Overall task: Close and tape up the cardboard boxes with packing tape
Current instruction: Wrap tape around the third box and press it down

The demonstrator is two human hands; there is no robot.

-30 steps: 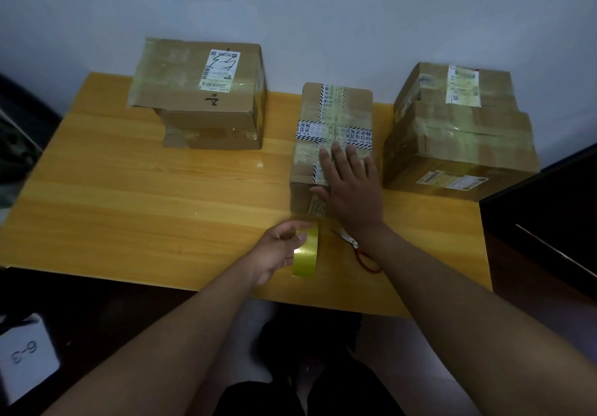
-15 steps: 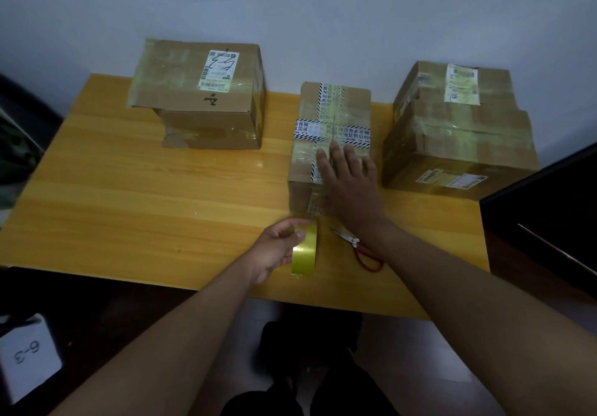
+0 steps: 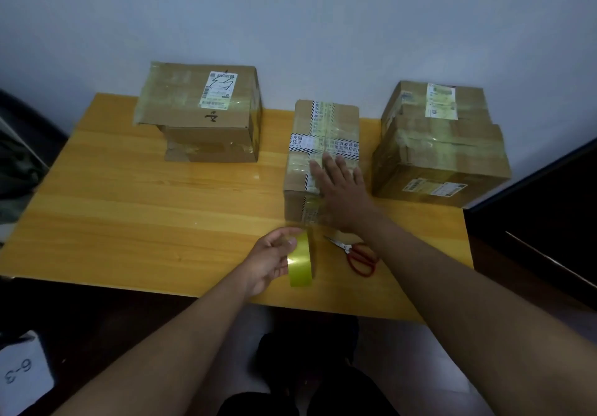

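A closed cardboard box (image 3: 326, 128) with printed black-and-white tape across its top stands in the middle of the wooden table (image 3: 145, 208). My right hand (image 3: 342, 192) lies flat on the box's near top edge, fingers straight. My left hand (image 3: 269, 260) grips a yellowish roll of packing tape (image 3: 301, 262) held on edge just in front of the box. A clear strip of tape runs from the roll up the box's front face.
Red-handled scissors (image 3: 355, 254) lie on the table right of the roll. A stack of taped boxes (image 3: 200, 115) stands at the back left, another stack (image 3: 439, 144) at the back right. Dark furniture (image 3: 536, 208) borders the table's right side.
My right hand has slid slightly along the box top towards its front edge. The left hand and roll have barely moved.
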